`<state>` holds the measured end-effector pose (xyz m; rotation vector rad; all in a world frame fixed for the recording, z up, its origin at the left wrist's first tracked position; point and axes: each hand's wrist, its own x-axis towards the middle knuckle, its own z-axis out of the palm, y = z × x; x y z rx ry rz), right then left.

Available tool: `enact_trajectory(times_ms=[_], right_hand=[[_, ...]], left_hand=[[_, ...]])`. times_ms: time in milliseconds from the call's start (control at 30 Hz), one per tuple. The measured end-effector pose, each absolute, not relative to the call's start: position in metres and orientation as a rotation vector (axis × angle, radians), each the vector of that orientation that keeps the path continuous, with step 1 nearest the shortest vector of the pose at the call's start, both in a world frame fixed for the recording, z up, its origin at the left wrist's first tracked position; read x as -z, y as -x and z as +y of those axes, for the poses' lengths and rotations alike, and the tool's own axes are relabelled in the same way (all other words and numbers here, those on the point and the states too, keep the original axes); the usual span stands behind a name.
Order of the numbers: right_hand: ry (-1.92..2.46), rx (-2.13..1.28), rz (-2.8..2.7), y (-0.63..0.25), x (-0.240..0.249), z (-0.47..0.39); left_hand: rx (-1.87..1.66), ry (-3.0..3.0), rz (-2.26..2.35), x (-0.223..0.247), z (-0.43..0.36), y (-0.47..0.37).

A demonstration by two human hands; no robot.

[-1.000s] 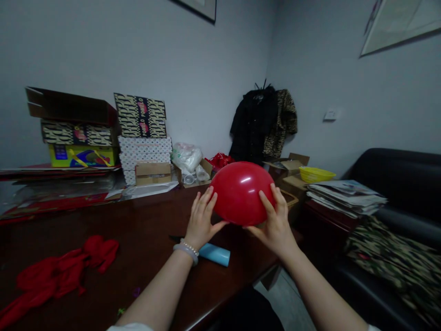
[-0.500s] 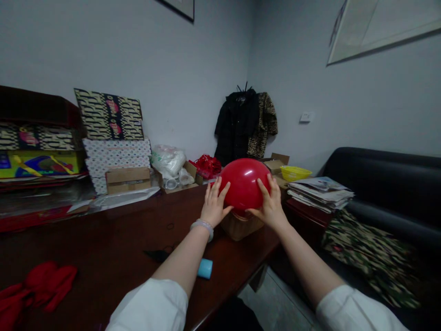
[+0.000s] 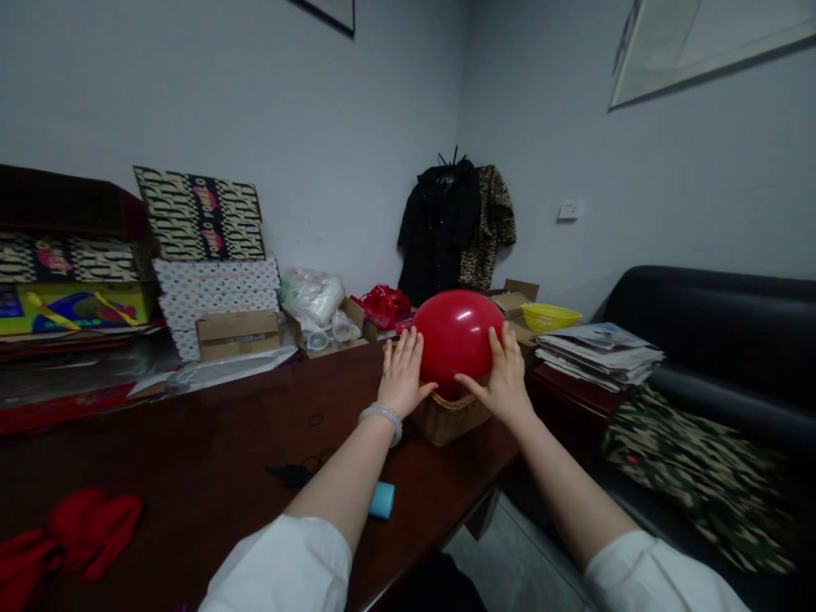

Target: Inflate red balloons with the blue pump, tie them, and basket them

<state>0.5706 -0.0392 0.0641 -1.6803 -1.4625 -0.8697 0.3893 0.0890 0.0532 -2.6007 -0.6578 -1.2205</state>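
A red balloon (image 3: 456,340) rests in the mouth of a brown woven basket (image 3: 446,421) on the dark wooden table (image 3: 242,442). My left hand (image 3: 403,374) lies against the balloon's left side, fingers stretched upward and thumb pointing inward. On the right side, my right hand (image 3: 505,382) touches the balloon with its fingers spread and its thumb across the lower front. Neither hand is wrapped round anything. The basket's far side is hidden behind the balloon.
A light blue cylinder (image 3: 382,500) and a small black item (image 3: 290,474) lie near my left forearm. Red cloth (image 3: 93,527) is at the left. Boxes (image 3: 217,297) and plastic bags (image 3: 312,297) line the wall. Papers (image 3: 599,353) and a yellow basket (image 3: 549,317) stand right.
The balloon sits slightly lower in the basket, with more of the basket's rim showing. My left hand's fingers are closer together, and the view has shifted a little.
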Motion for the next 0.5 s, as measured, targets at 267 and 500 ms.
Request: enact_trajectory(times_ms=[267, 500], right_hand=[[1.676, 0.915, -1.335, -0.567, -0.069, -0.048], [1.708, 0.872, -1.344, -0.571, -0.063, -0.053]], left_hand=[[1.295, 2.606, -0.600, -0.054, 0.077, -0.385], [1.310, 2.623, -0.560, -0.048, 0.075, -0.380]])
